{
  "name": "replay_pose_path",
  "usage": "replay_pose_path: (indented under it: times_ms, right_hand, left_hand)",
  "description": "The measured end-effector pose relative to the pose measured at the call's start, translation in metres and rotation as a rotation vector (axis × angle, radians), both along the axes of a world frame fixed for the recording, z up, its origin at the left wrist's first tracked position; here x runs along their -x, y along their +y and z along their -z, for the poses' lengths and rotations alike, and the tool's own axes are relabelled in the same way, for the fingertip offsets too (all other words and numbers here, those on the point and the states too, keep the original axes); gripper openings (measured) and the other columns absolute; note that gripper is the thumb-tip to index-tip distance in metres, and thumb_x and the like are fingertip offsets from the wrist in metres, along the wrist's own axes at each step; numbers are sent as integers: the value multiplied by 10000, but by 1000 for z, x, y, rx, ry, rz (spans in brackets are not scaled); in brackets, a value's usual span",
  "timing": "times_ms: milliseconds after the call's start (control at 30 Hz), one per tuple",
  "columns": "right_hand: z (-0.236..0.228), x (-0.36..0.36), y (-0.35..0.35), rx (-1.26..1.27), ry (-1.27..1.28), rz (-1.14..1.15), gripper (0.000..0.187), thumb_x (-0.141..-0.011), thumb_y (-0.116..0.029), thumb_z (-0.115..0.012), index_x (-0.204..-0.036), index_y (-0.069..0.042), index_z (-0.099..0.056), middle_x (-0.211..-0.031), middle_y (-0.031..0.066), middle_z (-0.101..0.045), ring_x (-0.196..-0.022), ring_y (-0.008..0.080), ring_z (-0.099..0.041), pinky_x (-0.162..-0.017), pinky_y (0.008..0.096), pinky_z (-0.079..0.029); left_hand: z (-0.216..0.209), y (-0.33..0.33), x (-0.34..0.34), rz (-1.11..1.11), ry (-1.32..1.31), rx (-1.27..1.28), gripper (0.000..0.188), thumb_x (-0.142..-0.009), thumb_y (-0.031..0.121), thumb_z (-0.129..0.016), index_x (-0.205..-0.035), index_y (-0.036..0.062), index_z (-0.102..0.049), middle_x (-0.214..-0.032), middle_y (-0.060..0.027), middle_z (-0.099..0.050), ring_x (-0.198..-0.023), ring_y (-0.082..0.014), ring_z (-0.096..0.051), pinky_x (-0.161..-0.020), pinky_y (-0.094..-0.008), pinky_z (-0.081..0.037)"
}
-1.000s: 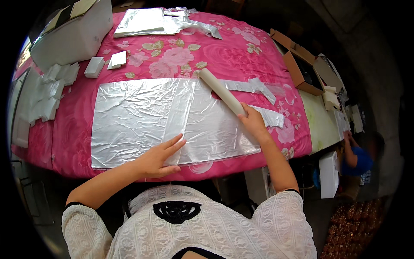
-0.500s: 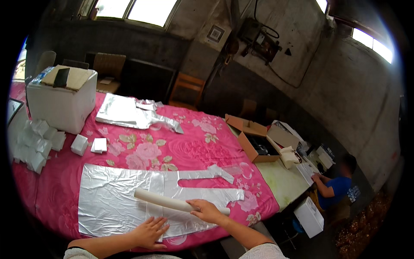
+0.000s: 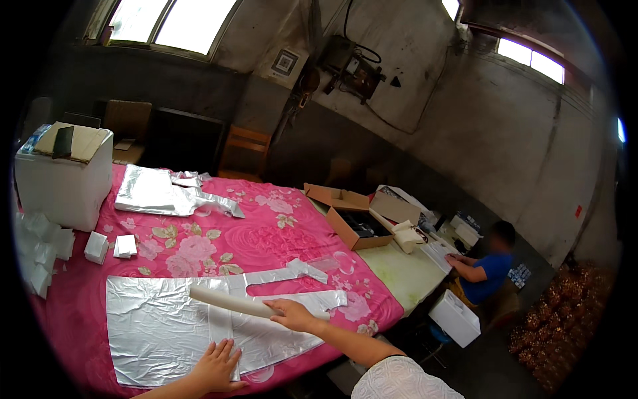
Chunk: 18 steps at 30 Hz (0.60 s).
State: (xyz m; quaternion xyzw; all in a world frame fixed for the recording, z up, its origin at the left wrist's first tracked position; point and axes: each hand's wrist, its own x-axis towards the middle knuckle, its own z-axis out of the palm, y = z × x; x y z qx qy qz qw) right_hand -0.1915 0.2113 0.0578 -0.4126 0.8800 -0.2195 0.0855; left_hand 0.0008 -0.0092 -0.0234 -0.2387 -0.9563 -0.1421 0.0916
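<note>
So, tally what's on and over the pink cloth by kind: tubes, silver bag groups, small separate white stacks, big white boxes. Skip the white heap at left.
Pale tube: 1
Silver bag groups, near and far: 2
Small white stacks: 2
Big white box: 1
Total: 6

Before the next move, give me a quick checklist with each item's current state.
1. Right hand gripping the pale tube: ok, closed around it toward its right end.
2. Left hand on the silver sheet: ok, open, near the sheet's near edge.
3. Sheet smooth: not ok, wrinkles show, especially on its left part.
4. Tube touching the sheet: cannot tell, it crosses above or on it.
5. White packets apart from the sheet: ok, beyond its far edge.
</note>
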Motion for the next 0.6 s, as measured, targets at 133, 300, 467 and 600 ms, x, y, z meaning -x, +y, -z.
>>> replay_pose_path:
  times_ms: [133, 300, 467, 600]
  right_hand:
    - [4, 0, 9, -7, 20, 5, 530, -807, -152, -627, -1312, -100, -473, -1170, 138, -577, -1058, 292, -560, -916, 343, -434]
    - [10, 3, 18, 5, 16, -1, 531, -813, -149, -623, -1318, -105, -467, -1155, 140, -579, -1040, 276, -569, -909, 333, -441]
    - [29, -2, 15, 8, -97, 4, 525, -821, -152, -615, -1322, -107, -464, -1144, 143, -581, -1029, 263, -577, -907, 337, -444]
    - [32, -5, 14, 27, -101, 11, 533, -821, -183, -619, -1325, -109, -460, -1158, 146, -576, -1025, 274, -578, -888, 343, -452]
  left_hand:
    - [-13, 2, -9, -8, -134, -82, 905, -723, 570, -596, -1353, -31, -346, -1427, -281, -254, -1351, -401, -210, -1101, -519, -166]
    - [-17, 3, -9, -10, -136, -82, 911, -726, 581, -585, -1350, -38, -345, -1427, -282, -252, -1353, -401, -208, -1100, -520, -167]
    - [-17, 2, -9, -11, -155, -87, 909, -724, 563, -598, -1363, -26, -331, -1428, -281, -251, -1357, -397, -201, -1104, -517, -154]
    - [-18, 2, -8, -15, -179, -91, 907, -723, 543, -608, -1373, -18, -318, -1435, -279, -241, -1363, -392, -188, -1109, -512, -139]
